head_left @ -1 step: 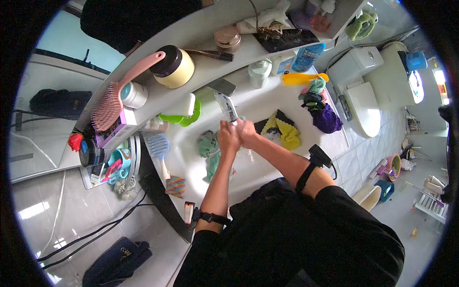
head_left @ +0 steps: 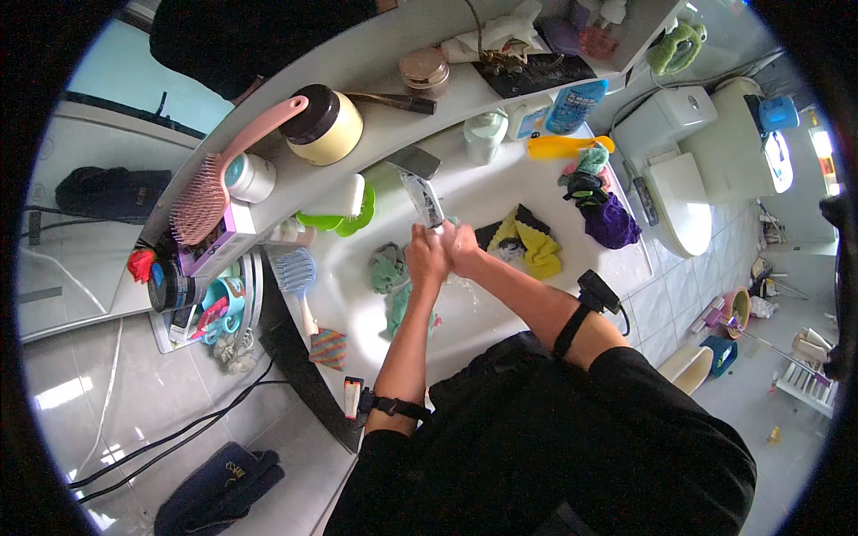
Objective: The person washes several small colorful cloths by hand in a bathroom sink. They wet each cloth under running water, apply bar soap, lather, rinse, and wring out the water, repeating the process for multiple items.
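Under the faucet (head_left: 420, 183) of the white sink (head_left: 349, 272), my left hand (head_left: 428, 256) and my right hand (head_left: 460, 248) are pressed together. Both are closed, and a small pale bit shows at the fingertips. What they hold, if anything, is mostly hidden. Left of my hands, a grey-green cloth (head_left: 389, 268) lies in the basin, with a teal cloth (head_left: 399, 311) below it. A yellow and black cloth (head_left: 542, 255) rests to the right of my hands.
On the rim stand a pump bottle (head_left: 485, 137), a blue bottle (head_left: 576, 105), a yellow brush-like thing (head_left: 563, 147) and a purple cloth bundle (head_left: 611, 223). To the left are a green dish (head_left: 344, 221), a hairbrush (head_left: 297, 270) and a striped cloth (head_left: 328, 348). A toilet (head_left: 681, 201) stands right.
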`<act>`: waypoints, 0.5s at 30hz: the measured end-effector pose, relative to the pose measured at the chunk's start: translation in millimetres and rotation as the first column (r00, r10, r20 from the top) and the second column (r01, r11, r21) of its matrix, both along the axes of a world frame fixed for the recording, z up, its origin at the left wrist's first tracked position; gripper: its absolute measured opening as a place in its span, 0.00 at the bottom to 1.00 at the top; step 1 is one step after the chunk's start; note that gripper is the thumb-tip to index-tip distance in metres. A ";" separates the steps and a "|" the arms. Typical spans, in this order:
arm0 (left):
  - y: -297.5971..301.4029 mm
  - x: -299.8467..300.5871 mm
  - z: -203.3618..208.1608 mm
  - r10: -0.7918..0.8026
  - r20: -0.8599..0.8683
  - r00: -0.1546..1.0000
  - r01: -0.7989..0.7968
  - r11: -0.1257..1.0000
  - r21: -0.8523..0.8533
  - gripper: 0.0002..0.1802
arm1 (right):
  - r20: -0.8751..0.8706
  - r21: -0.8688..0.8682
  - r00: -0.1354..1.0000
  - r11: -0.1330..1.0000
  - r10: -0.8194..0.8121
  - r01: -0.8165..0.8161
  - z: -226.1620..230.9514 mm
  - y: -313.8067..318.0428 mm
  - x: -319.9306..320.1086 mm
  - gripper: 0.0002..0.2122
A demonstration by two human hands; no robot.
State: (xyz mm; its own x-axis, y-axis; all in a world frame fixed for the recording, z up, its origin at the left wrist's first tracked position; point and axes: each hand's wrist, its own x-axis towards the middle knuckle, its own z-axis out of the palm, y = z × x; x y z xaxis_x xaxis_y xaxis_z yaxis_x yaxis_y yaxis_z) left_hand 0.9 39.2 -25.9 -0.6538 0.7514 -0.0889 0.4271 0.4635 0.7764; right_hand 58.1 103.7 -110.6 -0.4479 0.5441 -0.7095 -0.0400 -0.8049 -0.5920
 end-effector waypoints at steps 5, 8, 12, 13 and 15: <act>-4.1 -4.7 0.4 -0.046 -0.103 0.994 0.045 0.999 -0.010 0.16 | 0.536 0.696 0.782 0.358 0.317 -0.622 -19.7 4.8 6.7 0.12; -7.9 -9.6 -1.7 -0.116 -0.136 0.984 0.114 0.993 -0.027 0.19 | 0.630 0.631 0.686 0.275 0.365 -0.725 -1.5 4.3 12.4 0.14; -13.5 -12.4 -5.0 0.008 0.234 0.972 -0.035 0.993 0.111 0.21 | 0.133 0.237 0.958 0.931 0.253 -0.278 46.6 -2.4 15.1 0.19; -14.9 -12.2 -6.4 0.086 0.374 0.924 -0.133 0.986 0.104 0.22 | -0.015 0.127 0.986 0.978 0.168 -0.165 58.4 -3.1 16.6 0.21; -18.1 -12.0 -10.1 0.213 0.623 0.753 -0.317 0.947 0.060 0.23 | -0.069 0.095 0.964 0.964 0.256 -0.249 77.4 2.6 24.7 0.24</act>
State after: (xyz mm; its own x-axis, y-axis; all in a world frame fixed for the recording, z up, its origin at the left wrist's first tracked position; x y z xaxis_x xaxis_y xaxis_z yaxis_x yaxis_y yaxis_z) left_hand -11.1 21.1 -36.0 -0.6791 0.5938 -0.4316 -0.2735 0.3410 0.8994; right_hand 82.7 106.3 -33.2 -0.6321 0.4623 -0.6219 0.1083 -0.7420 -0.6616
